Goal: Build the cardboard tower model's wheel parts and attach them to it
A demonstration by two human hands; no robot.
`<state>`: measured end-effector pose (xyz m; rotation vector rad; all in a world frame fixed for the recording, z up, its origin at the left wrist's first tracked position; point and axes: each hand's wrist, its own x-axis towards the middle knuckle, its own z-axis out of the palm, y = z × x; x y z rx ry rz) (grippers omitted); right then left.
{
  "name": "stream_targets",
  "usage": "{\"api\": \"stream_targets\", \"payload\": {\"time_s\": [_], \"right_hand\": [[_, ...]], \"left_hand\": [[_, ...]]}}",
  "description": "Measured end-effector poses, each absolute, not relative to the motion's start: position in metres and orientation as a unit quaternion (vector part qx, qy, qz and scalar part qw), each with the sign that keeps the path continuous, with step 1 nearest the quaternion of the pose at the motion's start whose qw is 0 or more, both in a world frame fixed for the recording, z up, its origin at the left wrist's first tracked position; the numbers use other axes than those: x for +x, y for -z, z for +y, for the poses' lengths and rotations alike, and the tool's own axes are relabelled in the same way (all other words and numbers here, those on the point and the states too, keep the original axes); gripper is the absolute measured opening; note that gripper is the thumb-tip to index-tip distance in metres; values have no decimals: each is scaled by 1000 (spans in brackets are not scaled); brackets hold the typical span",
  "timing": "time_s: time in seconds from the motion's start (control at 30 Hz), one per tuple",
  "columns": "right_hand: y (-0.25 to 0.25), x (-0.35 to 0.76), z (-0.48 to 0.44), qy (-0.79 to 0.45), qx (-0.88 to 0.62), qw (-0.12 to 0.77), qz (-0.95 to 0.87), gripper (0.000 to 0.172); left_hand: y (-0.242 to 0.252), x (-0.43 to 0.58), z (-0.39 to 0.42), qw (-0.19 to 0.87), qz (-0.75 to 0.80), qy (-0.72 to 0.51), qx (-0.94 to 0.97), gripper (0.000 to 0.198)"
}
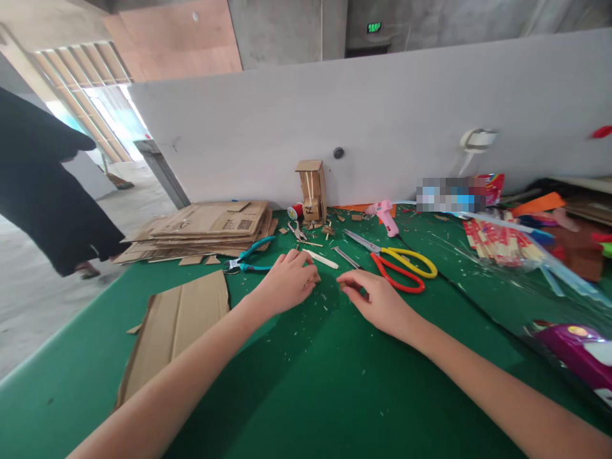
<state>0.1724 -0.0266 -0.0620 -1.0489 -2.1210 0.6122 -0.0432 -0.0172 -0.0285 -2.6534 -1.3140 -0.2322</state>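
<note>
left hand (287, 282) curled beside pale flat wooden stick (321, 258), grip unclear | right hand (380, 301) loose, holding nothing visible | stick looks light, stiff, brittle: pinch its long edges

Whatever lies under the curled fingers of the left hand (287, 280) is hidden. Only a corner of a small cardboard scrap (317, 278) is seen beside them, and whether it is gripped cannot be told. The fingertips of the right hand (377, 299) are tucked under (their grip cannot be judged either). A packet (452, 194) at the far edge of the table (310, 395) is blurred out. A purple pack (581, 354) at the right edge is cut off by the picture, as is a person in black (43, 191) beyond the left edge.
</note>
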Motion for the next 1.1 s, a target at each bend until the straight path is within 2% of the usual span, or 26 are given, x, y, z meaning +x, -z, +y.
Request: {"api": "stream_targets", "payload": {"time_s": [0.13, 0.3, 0.43, 0.53, 0.77, 1.1], "right_hand": [[65, 172, -25, -289, -437, 352, -776, 18], [70, 169, -25, -369, -444, 361, -732, 18], [69, 167, -25, -381, -427, 413, -709, 16], [66, 167, -28, -336, -408, 439, -727, 11], [59, 165, -36, -253, -386, 460, -759, 13], [55, 166, -38, -99, -354, 466, -805, 4]], "left_hand": [[34, -43, -14, 62, -444, 79, -891, 14], [38, -41, -12, 21, -442, 88, -893, 25], [33, -38, -14, -36, -421, 156, -893, 32], [26, -35, -19, -135, -389, 214, -886, 36], [19, -25, -26, -294, -390, 271, -830, 41], [19, -25, -25, -444, -351, 293, -771, 44]]}}
